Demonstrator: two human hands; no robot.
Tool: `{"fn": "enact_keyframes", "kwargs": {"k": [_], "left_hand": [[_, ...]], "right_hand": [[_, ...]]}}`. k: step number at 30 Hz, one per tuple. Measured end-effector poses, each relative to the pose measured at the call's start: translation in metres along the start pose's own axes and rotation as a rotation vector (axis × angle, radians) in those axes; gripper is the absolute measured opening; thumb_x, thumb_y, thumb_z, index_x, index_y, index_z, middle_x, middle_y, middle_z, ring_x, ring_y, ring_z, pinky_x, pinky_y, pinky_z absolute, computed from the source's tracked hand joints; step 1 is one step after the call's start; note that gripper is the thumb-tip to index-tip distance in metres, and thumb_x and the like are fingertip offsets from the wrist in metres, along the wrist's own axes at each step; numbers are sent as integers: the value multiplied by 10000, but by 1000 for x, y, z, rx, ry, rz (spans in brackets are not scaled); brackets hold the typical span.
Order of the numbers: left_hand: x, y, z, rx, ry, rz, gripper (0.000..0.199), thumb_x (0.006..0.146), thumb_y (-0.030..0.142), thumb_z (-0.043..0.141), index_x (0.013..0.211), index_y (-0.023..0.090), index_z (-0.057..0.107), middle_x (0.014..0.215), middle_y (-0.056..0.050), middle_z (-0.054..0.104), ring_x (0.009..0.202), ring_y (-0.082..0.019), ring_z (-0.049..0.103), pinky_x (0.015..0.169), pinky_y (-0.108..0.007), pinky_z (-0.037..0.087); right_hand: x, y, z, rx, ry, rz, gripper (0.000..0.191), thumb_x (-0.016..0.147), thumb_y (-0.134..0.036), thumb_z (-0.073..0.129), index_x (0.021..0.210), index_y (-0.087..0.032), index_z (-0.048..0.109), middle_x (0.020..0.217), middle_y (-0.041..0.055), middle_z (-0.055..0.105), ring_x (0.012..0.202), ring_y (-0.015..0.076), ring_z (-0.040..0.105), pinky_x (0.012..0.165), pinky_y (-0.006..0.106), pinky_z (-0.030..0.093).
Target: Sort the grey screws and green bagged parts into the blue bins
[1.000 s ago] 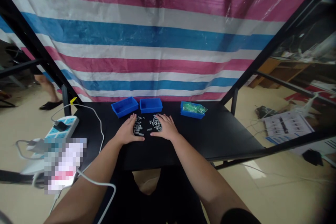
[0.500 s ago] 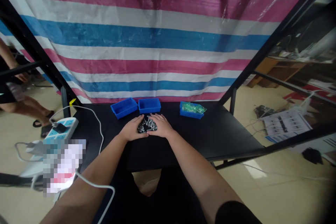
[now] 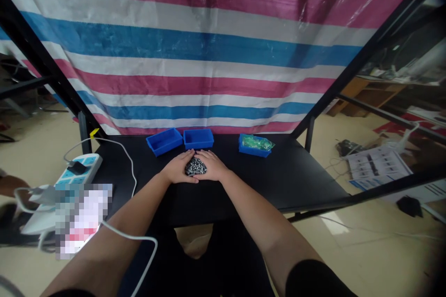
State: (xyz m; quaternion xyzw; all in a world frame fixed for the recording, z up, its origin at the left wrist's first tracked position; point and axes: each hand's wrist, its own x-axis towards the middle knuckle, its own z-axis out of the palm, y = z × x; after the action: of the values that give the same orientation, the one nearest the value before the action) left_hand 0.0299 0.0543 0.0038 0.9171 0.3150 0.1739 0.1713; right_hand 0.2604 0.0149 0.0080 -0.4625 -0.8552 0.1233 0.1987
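A heap of small, short metal pieces (image 3: 195,167), dark and silvery like screws or pins, lies on the black table (image 3: 272,185). My left hand (image 3: 177,168) curves around the heap's left side, thumb and fingers stretched apart. On the right side my right hand (image 3: 213,166) does the same, so both palms form a ring about the pieces. Fingertips of the two hands meet or nearly meet at the far side, and the thumbs at the near side. Just beyond the hands stand two blue bins, a tilted left one (image 3: 164,142) and a straight right one (image 3: 198,139).
A third blue bin (image 3: 255,151) holds green items in clear plastic (image 3: 257,143). To the left are a power strip (image 3: 78,171), a white cable (image 3: 133,167) and a pixelated bright object (image 3: 83,222). A striped sheet (image 3: 209,46) hangs behind. Part of a person shows at far left.
The metal pieces have been pushed from a loose ring with a gap into a compact heap. My hands have drawn slightly closer together. The person at left has moved mostly out of view.
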Motion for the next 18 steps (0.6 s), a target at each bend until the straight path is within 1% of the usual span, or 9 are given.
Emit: {"fn": "enact_keyframes", "kwargs": {"k": [4, 9, 12, 14, 18], "left_hand": [[-1, -1, 1, -19, 17, 21, 1183, 628, 795, 738, 1537, 119, 398, 1586, -219, 396, 1476, -371, 379, 1228, -520, 314], [-2, 4, 0, -41, 64, 26, 981, 727, 748, 702, 1467, 135, 506, 1504, -189, 526, 1414, -332, 480, 1197, -483, 381], [-3, 8, -1, -40, 102, 22, 834, 796, 704, 669, 1414, 153, 568, 1426, -162, 608, 1351, -316, 550, 1162, -462, 432], [-3, 9, 0, -37, 125, 24, 757, 824, 683, 652, 1374, 165, 605, 1377, -150, 647, 1309, -309, 585, 1139, -458, 456], [-2, 9, 2, -39, 179, 26, 597, 877, 638, 618, 1274, 196, 675, 1272, -123, 710, 1222, -286, 645, 1086, -443, 501]], "right_hand": [[-1, -1, -1, 23, 38, -37, 809, 709, -561, 838, 1388, -216, 567, 1483, 127, 522, 1403, 338, 452, 1207, 533, 304], [-3, -1, 1, 76, 98, -46, 493, 818, -423, 789, 1244, -221, 643, 1366, 111, 600, 1324, 300, 527, 1129, 473, 414], [-4, -3, 1, 111, 139, -59, 359, 859, -351, 757, 1178, -223, 651, 1262, 92, 642, 1226, 263, 586, 1062, 424, 465], [-4, -4, 1, 126, 163, -67, 305, 873, -321, 745, 1144, -220, 649, 1210, 82, 654, 1161, 244, 609, 1020, 398, 483], [-3, -5, 2, 120, 202, -71, 187, 920, -281, 688, 1090, -213, 649, 1131, 70, 669, 1072, 225, 615, 977, 377, 480]]}}
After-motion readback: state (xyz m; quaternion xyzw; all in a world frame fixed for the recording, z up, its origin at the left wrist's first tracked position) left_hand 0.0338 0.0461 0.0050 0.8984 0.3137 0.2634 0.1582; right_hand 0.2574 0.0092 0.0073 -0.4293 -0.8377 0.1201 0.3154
